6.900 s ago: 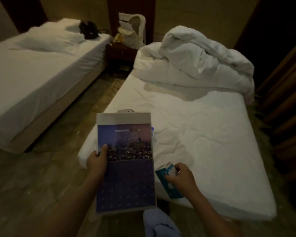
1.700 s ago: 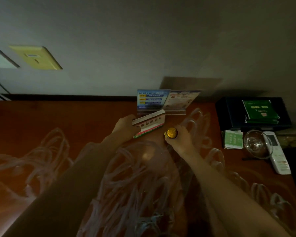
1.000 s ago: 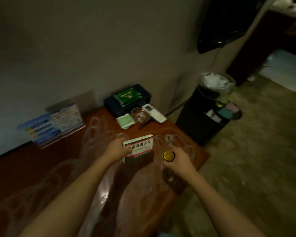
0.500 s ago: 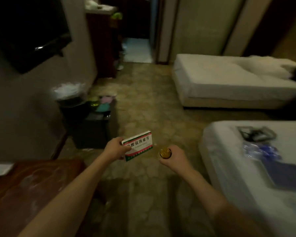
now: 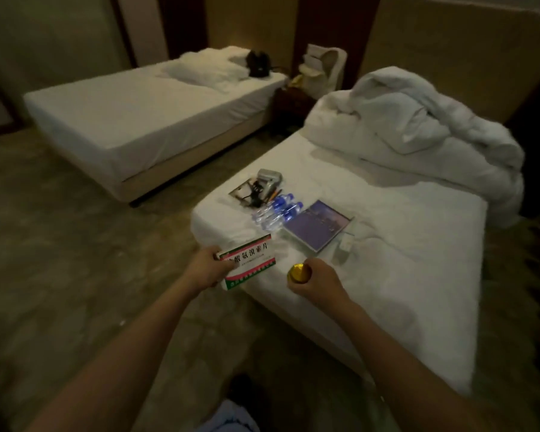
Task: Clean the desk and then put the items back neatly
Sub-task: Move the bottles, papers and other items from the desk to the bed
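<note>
My left hand (image 5: 207,269) grips a white medicine box (image 5: 248,261) with red and green stripes, held over the near corner of the bed (image 5: 402,275). My right hand (image 5: 320,280) is curled round a small bottle with a gold cap (image 5: 297,272), just above the sheet. On the bed lie a purple calendar booklet (image 5: 317,224), two water bottles with blue labels (image 5: 278,210), a small white box (image 5: 345,244) and a tray with a silver item and pens (image 5: 258,188). The desk is out of view.
A crumpled white duvet (image 5: 418,129) covers the head of the near bed. A second bed (image 5: 138,120) stands to the left with a pillow and a black object on it. A dark nightstand (image 5: 293,104) with a bag sits between them. Patterned floor lies between the beds.
I have turned from the desk toward the bed, carrying the medicine box and the gold-capped bottle. Both hands now hover over the bed's near corner, by the items laid there.
</note>
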Demonstrator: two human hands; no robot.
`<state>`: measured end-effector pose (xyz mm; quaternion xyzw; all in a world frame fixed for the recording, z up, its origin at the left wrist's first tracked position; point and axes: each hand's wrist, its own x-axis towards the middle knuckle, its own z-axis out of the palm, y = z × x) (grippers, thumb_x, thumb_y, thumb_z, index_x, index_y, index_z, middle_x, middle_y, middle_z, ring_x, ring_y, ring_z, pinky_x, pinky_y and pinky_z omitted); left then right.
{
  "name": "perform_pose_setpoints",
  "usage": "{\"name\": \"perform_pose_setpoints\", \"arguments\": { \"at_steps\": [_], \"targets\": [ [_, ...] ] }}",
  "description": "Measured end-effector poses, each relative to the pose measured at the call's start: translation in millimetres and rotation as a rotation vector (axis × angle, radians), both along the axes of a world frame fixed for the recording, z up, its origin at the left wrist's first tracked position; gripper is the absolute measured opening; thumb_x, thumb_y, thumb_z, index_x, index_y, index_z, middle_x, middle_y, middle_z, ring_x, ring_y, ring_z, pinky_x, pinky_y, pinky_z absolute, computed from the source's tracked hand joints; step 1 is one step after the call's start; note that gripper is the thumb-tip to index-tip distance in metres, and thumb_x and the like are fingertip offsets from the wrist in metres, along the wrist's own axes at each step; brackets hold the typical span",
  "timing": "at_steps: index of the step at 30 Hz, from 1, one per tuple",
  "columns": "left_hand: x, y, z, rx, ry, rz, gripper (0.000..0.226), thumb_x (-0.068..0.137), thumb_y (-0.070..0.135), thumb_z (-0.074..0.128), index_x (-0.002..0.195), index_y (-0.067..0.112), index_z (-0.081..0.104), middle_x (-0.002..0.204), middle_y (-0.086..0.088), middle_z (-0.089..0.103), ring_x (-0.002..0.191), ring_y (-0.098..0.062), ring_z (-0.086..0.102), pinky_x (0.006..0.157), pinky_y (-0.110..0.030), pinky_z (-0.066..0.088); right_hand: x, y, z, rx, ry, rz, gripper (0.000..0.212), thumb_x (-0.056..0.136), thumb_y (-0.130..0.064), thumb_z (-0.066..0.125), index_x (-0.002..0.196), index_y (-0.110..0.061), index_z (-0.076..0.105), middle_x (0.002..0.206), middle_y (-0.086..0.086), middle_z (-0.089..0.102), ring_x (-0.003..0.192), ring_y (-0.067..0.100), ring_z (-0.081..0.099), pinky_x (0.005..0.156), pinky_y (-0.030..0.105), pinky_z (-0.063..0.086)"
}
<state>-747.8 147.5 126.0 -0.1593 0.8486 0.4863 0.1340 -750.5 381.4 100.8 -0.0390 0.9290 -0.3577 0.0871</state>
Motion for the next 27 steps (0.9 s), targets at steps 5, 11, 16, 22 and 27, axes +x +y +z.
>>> {"name": "perform_pose_setpoints", "arguments": {
  "at_steps": [5, 11, 16, 22, 27],
  "targets": [
    [-119, 17, -8, -0.033, -0.039, -0.113, 0.01, 0.088, 0.017, 0.064, 0.093, 0.012, 0.058, 0.099, -0.01, 0.066, 0.085, -0.022, 0.065, 0.066, -0.033, 0.057, -70, 23, -14, 0.012, -0.039, -0.167, 0.029, 0.074, -0.027, 0.078, 0.081, -0.021, 0.051, 0.085, 0.001, 0.054, 0.075, 0.015, 0.05, 0.061, 0.022, 0.033],
    [-222, 55, -33, -0.055, -0.125, -0.253, 0.025, 0.089, 0.011, 0.06, 0.113, 0.002, 0.057, 0.11, -0.018, 0.061, 0.1, -0.032, 0.062, 0.077, -0.042, 0.056, -132, 54, -36, -0.011, -0.119, -0.373, 0.029, 0.072, -0.03, 0.079, 0.082, -0.016, 0.056, 0.081, 0.001, 0.055, 0.074, 0.016, 0.054, 0.065, 0.029, 0.043],
    [-288, 109, -76, -0.097, -0.239, -0.402, 0.019, 0.088, 0.006, 0.059, 0.105, 0.003, 0.054, 0.114, -0.022, 0.061, 0.1, -0.033, 0.061, 0.077, -0.043, 0.056, -177, 102, -69, -0.038, -0.22, -0.519, 0.029, 0.073, -0.026, 0.077, 0.086, -0.012, 0.056, 0.087, 0.005, 0.055, 0.079, 0.019, 0.052, 0.064, 0.027, 0.036],
    [-365, 162, -112, -0.146, -0.344, -0.399, 0.028, 0.089, 0.007, 0.058, 0.116, 0.0, 0.052, 0.116, -0.021, 0.06, 0.106, -0.033, 0.061, 0.08, -0.042, 0.056, -267, 142, -113, -0.092, -0.323, -0.51, 0.025, 0.077, -0.022, 0.074, 0.082, -0.012, 0.052, 0.084, 0.008, 0.056, 0.076, 0.022, 0.054, 0.062, 0.028, 0.038],
    [-408, 180, -142, -0.047, -0.421, -0.287, 0.02, 0.088, 0.004, 0.059, 0.105, 0.005, 0.05, 0.111, -0.017, 0.06, 0.103, -0.031, 0.061, 0.073, -0.037, 0.056, -334, 153, -145, -0.043, -0.397, -0.415, 0.026, 0.077, -0.019, 0.074, 0.092, -0.006, 0.057, 0.091, 0.013, 0.056, 0.084, 0.028, 0.055, 0.064, 0.027, 0.033]
  ]
}}
